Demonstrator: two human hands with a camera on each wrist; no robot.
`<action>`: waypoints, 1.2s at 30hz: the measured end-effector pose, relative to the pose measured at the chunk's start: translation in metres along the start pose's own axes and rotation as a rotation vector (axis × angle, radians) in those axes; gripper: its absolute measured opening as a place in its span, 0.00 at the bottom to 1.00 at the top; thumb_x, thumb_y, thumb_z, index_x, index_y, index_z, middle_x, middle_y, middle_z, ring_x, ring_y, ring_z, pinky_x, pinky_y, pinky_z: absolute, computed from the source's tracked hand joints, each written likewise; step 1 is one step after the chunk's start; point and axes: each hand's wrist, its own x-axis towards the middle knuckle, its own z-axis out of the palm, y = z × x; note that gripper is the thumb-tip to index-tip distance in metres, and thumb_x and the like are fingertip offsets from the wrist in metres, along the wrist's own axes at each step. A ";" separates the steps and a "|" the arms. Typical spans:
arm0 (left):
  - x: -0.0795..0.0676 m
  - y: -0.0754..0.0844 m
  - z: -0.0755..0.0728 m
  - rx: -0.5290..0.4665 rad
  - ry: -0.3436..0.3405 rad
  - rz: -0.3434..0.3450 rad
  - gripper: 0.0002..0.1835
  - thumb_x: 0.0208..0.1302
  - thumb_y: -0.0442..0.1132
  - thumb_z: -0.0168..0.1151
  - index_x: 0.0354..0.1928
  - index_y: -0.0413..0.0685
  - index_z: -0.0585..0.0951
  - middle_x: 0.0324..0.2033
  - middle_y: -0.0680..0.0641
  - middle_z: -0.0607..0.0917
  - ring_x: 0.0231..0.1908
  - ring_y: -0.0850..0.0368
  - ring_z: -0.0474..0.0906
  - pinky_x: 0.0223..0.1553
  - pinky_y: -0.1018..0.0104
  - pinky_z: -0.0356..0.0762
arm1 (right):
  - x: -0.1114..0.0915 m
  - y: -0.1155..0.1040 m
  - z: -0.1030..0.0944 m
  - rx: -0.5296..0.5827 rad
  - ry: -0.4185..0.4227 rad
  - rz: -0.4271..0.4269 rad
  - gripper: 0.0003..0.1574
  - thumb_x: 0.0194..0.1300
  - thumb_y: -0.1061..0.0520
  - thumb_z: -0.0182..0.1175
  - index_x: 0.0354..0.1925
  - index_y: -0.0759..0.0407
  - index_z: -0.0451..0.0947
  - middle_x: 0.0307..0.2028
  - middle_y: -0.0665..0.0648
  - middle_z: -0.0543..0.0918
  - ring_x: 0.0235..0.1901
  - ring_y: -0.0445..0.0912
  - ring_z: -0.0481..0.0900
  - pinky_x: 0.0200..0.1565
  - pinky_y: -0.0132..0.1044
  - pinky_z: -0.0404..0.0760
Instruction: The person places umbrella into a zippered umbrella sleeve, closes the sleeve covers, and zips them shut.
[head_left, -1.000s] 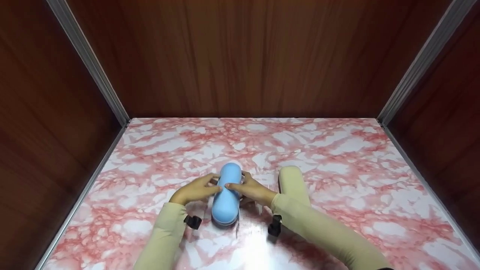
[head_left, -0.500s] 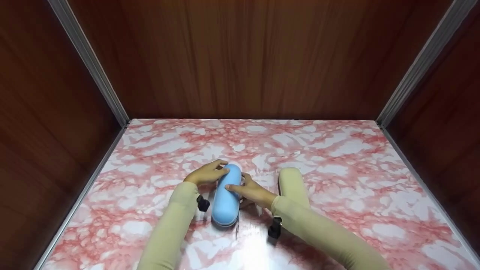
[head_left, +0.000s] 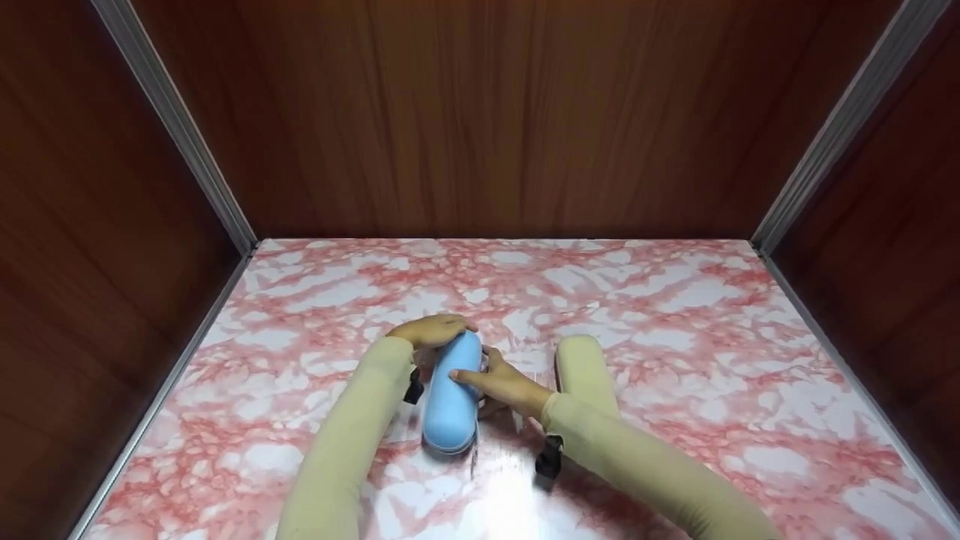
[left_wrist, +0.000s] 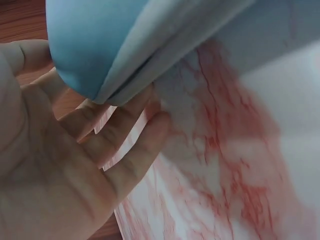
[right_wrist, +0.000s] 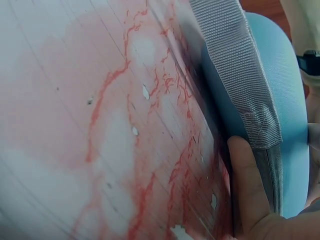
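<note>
A long blue zippered case (head_left: 452, 401) with rounded ends lies lengthwise on the table in the head view. My right hand (head_left: 516, 385) grips its right side, thumb on the top. In the right wrist view a finger lies along the zipper, below a grey strap (right_wrist: 230, 55) fixed to the case. My left hand (head_left: 431, 331) bends round the far end, its knuckles over the tip. The left wrist view shows that end of the case (left_wrist: 95, 40) with its pale zipper seam, and the left fingers (left_wrist: 135, 167) curving around and below it.
Right of the blue case lies a similar beige case (head_left: 586, 367), its near part hidden by the right sleeve. The table (head_left: 300, 300) has a red and white marbled surface. Brown wood-grain panels (head_left: 480, 120) with grey metal corner strips enclose the back and sides.
My left hand has moved away from me along the case, from its left side to around the far end. The right hand and both cases are nearly where they were.
</note>
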 end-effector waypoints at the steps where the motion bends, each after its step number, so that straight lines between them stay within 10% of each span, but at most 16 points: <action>1: 0.000 0.001 0.000 -0.004 0.001 -0.020 0.26 0.79 0.51 0.36 0.69 0.53 0.74 0.71 0.44 0.66 0.67 0.40 0.63 0.63 0.39 0.65 | 0.000 0.000 0.000 -0.001 0.001 0.000 0.66 0.63 0.40 0.67 0.77 0.64 0.37 0.58 0.74 0.69 0.42 0.58 0.83 0.34 0.49 0.86; 13: -0.001 0.005 -0.003 0.171 0.240 0.004 0.18 0.71 0.27 0.53 0.57 0.46 0.85 0.56 0.45 0.83 0.60 0.46 0.75 0.63 0.51 0.71 | -0.003 -0.003 -0.001 -0.014 0.005 0.004 0.67 0.62 0.39 0.67 0.78 0.63 0.37 0.57 0.73 0.70 0.40 0.56 0.83 0.30 0.47 0.86; 21: 0.005 -0.004 0.000 0.379 0.401 0.113 0.09 0.70 0.35 0.63 0.46 0.48 0.90 0.46 0.49 0.88 0.51 0.51 0.82 0.54 0.55 0.78 | -0.004 -0.004 0.000 -0.008 0.002 0.016 0.67 0.62 0.38 0.67 0.78 0.62 0.37 0.57 0.72 0.70 0.41 0.56 0.83 0.31 0.47 0.86; 36: 0.007 -0.008 0.008 0.433 0.453 0.145 0.09 0.73 0.35 0.58 0.41 0.39 0.86 0.39 0.41 0.87 0.44 0.45 0.83 0.48 0.52 0.80 | -0.002 0.000 0.001 -0.019 0.020 0.002 0.66 0.63 0.39 0.67 0.78 0.63 0.37 0.55 0.72 0.71 0.37 0.55 0.84 0.29 0.47 0.86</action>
